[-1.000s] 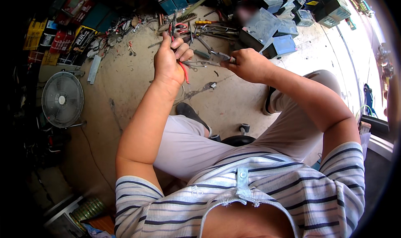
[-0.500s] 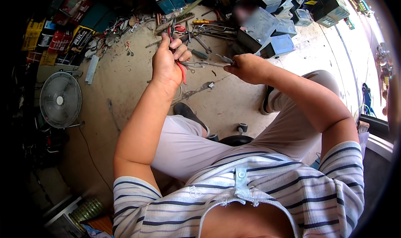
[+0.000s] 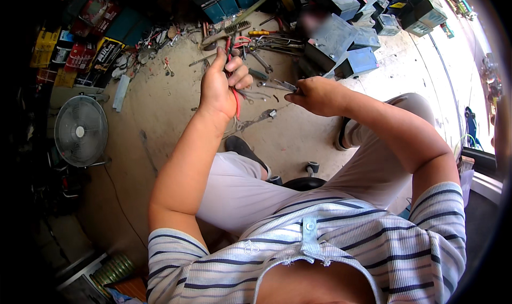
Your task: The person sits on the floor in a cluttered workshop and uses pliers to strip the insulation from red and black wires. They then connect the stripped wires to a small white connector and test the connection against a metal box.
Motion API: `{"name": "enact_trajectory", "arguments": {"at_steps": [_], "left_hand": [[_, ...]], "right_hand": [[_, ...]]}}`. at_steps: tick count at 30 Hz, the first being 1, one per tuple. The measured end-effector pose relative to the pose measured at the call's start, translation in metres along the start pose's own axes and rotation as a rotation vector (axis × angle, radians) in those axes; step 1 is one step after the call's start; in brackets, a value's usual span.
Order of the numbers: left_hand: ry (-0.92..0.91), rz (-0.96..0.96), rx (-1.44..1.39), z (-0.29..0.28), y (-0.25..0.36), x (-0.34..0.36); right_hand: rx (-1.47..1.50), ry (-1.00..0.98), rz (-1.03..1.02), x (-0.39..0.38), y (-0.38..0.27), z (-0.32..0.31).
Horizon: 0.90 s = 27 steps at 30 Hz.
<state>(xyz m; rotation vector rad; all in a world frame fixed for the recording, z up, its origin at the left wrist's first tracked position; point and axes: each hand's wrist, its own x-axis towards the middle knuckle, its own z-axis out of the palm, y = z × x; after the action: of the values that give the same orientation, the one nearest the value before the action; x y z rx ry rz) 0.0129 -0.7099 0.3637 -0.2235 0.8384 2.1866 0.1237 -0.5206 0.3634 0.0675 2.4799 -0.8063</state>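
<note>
My left hand [image 3: 223,86] is raised with its fingers curled round a bundle of red and black cables [image 3: 237,102]. Thin grey wire ends [image 3: 253,95] stick out from beside its palm toward the right. Facing it, my right hand [image 3: 314,95] is closed round a tool whose metal jaws [image 3: 287,85] point left; they look like pliers, and the handles are hidden in my fist. A small gap shows between the jaws and the grey wire ends. Just left of the jaws, a spanner [image 3: 264,84] appears to lie on the floor.
Beyond my hands lie a wooden-handled wire brush [image 3: 226,33], a yellow-handled screwdriver [image 3: 258,32] and several spanners. Grey battery cases [image 3: 358,61] are piled at the far right. A round fan [image 3: 80,132] stands left; a dark wheeled stool [image 3: 303,183] is between my legs.
My right hand has lowered slightly, and the tool's jaws have come away from the grey wires that stretched to them. My left hand has shifted a little right and down, still holding the cables.
</note>
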Motion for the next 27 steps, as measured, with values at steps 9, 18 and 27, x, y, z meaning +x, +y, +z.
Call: {"name": "enact_trajectory", "arguments": {"at_steps": [9,18,27], "left_hand": [[-0.102,0.046,0.375,0.003,-0.007,-0.007],[-0.111,0.071,0.673,0.001,-0.018,-0.012],[-0.218,0.151,0.953,0.004,-0.029,-0.01]], "right_hand": [[0.101,0.077,-0.024,-0.012,-0.004,-0.016],[0.13,0.142,-0.072,-0.026,-0.002,-0.028],[0.079,0.198,-0.089,-0.028,0.007,-0.029]]}}
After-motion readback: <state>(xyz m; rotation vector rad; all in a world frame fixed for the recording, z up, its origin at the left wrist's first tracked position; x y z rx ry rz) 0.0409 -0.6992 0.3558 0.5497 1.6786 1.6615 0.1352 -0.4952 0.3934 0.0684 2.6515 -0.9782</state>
